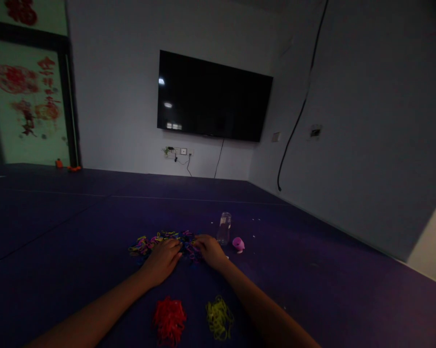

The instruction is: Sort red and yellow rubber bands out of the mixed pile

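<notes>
A loose pile of mixed-colour rubber bands [143,245] lies spread on the purple surface. My left hand [163,261] rests over the pile's near edge, its fingers stretched out and slightly apart from the thumb. At the pile's right end, my right hand [211,252] has its fingers brought together among the bands; whatever is between the fingertips is too small to make out. Nearer to me, between my forearms, sit a heap of red rubber bands [169,320] and, to its right, a smaller heap of yellow-green rubber bands [220,317].
Just beyond my right hand stands a clear bottle [224,229], with a pink cap [239,244] beside it. Small white scraps dot the purple surface [297,270] there. A television [214,96] hangs on the far wall, and a black cable [294,126] dangles at the right.
</notes>
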A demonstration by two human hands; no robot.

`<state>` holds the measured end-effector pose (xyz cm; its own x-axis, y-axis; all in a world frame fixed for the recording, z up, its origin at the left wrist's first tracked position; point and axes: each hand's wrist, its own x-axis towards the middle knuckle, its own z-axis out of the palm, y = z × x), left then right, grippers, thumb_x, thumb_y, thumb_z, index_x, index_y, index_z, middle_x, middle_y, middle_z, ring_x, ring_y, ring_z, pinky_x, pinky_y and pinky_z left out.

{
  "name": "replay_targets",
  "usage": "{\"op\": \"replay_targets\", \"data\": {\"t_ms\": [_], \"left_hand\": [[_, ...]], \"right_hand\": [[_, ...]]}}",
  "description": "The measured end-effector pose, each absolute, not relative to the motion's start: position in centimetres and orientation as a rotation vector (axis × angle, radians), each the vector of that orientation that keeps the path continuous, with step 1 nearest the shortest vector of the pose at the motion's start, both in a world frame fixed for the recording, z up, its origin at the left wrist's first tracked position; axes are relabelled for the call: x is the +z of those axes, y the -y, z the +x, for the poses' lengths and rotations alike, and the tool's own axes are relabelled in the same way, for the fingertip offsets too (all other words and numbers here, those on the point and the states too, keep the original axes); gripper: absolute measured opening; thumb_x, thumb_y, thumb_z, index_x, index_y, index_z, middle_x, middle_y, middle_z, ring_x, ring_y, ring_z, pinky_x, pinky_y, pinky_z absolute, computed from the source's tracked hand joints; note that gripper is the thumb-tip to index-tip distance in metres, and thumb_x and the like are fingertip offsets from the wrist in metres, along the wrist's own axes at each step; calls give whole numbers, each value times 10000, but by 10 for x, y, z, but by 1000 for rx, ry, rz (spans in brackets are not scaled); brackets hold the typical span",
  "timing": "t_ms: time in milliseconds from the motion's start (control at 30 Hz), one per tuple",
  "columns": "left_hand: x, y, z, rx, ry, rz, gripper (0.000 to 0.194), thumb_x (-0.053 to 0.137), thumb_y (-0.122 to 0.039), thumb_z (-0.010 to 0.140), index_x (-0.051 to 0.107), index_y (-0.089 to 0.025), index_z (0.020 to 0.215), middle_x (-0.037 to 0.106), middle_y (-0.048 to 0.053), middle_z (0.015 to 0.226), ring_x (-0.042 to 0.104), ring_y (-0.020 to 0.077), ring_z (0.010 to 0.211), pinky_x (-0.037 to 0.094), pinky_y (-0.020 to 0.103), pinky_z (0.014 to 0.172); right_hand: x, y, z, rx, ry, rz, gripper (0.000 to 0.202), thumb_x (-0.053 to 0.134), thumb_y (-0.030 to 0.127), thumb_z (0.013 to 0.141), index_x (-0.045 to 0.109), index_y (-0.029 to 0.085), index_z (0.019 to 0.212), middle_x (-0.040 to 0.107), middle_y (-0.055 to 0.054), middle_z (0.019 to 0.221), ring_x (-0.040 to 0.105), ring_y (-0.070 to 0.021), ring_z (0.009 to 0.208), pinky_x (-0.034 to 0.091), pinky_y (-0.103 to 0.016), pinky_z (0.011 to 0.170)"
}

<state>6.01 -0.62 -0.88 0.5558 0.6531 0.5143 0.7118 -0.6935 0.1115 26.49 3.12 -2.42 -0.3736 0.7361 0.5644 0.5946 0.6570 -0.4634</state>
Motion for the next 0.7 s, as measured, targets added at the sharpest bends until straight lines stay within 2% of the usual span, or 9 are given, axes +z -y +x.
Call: {"op": "replay_targets", "data": {"t_ms": [267,467,700], "left_hand": [[-8,7,60,-784,1191,-2679,250,455,-189,890,631,-145,1062,655,110,1063,580,249,1010,438,396,886],[-10,5,60,-808,1190,-2685,264,440,-185,890,629,-135,1067,656,113,1065,579,248,1013,441,398,885],[-13,4,59,-878,1160,-2644,275,426,-188,897,618,-152,1091,642,107,1105,568,248,1035,433,401,904]], "right_hand": [[-25,-31,265,222,2148,-1036,225,505,137,823,719,193,780,690,-65,948,615,-199,908,445,-312,834],[-25,-32,264,228,2109,-1028,227,517,95,792,709,183,708,684,-53,834,619,-173,807,464,-279,762],[-19,-28,266,293,1954,-969,243,488,165,842,706,179,734,690,-56,830,630,-167,805,477,-265,749]]}}
